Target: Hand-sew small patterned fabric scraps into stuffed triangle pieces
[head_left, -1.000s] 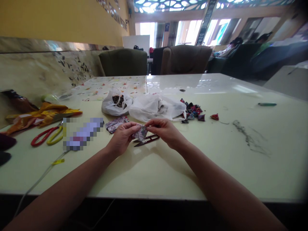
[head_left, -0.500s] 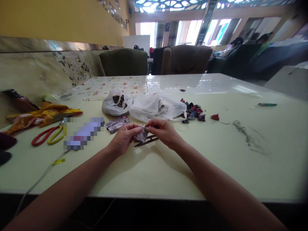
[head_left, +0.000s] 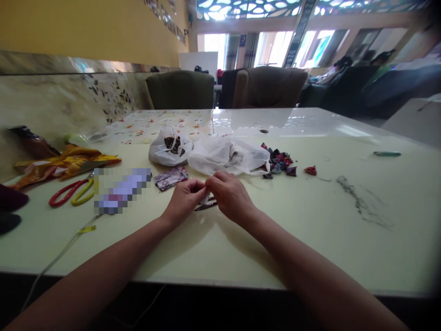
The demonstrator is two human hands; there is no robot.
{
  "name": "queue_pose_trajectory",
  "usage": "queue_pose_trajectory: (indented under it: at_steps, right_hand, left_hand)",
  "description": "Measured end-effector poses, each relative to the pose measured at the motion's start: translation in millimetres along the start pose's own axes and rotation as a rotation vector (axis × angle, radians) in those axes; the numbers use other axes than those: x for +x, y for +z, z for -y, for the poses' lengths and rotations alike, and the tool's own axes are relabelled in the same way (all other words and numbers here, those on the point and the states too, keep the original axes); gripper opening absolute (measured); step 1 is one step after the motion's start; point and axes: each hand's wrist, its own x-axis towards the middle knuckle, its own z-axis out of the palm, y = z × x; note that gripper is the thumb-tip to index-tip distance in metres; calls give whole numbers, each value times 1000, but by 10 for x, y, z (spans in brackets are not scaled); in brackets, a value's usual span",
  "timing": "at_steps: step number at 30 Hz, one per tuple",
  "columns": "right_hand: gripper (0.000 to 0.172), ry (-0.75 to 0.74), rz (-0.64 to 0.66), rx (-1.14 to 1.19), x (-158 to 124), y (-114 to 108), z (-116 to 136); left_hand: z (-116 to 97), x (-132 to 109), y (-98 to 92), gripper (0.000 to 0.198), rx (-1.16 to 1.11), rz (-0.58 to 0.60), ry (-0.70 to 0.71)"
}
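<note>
Close together above the table, my left hand (head_left: 184,198) and my right hand (head_left: 231,194) pinch a small piece of patterned fabric (head_left: 205,199). Most of it is hidden behind the fingers; only a pale bit shows below them. Whether a needle is held there too I cannot make out. Thread snips (head_left: 205,207) lie on the table just under the hands, partly covered by the right one. A stack of patterned fabric pieces (head_left: 171,178) lies beyond my left hand.
Behind the hands sit a white plastic bag with dark filling (head_left: 167,154) and another white bag (head_left: 220,156). Small stuffed fabric pieces (head_left: 279,161) are heaped right of them. Red-and-yellow-handled scissors (head_left: 65,193) and a cable (head_left: 65,248) lie left, tangled threads (head_left: 354,197) right.
My fingers have drawn together and the right hand has turned over the fabric, which showed plainly before and is now mostly covered. The view has shifted slightly.
</note>
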Motion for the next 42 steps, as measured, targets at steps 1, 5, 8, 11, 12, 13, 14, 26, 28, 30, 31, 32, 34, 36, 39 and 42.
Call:
queue_pose_trajectory:
  at_steps: [1,5,8,11,12,13,14,26,28,30,31,32,34,36,39,42]
  right_hand:
    - [20,-37,-6,-63,-1,-3,7]
    - [22,-156,-88,-47,-3,-34,94]
    - [16,-63,-149,271,3,-87,161]
    - [9,190,-176,772,24,-181,111]
    - [11,270,-189,916,34,-223,63]
    - [13,334,-204,1030,46,-269,2]
    - [16,378,-231,1103,58,-318,-65]
    - [7,313,-743,780,100,-533,-442]
    - [6,281,-797,604,84,-518,-407]
    - [7,251,-796,440,66,-521,-357]
    - [8,236,-784,369,59,-528,-330]
    - [9,221,-768,312,55,-536,-306]
    - [8,203,-715,285,54,-538,-269]
    - [8,238,-614,406,62,-505,-247]
    - [10,402,-331,693,71,-373,-222]
    - [11,549,-56,821,62,-189,-177]
  left_hand:
    - [-9,-8,8,21,28,-1,15]
    - [-21,-26,35,16,109,-16,47]
    - [-7,-11,29,12,90,-37,28]
    - [7,24,-9,18,-68,-75,-66]
    - [12,38,-26,20,-115,-93,-98]
    - [16,53,-44,22,-149,-109,-125]
    - [21,67,-61,23,-170,-124,-147]
    - [52,173,-184,30,-163,-250,-196]
    - [51,183,-191,30,-153,-257,-189]
    - [50,189,-195,29,-140,-265,-188]
    - [51,191,-196,29,-134,-269,-189]
    - [52,192,-196,28,-131,-272,-188]
    - [58,193,-195,28,-137,-267,-180]
    - [65,189,-187,28,-158,-244,-165]
    - [68,167,-163,28,-187,-199,-132]
    - [58,130,-130,26,-214,-172,-109]
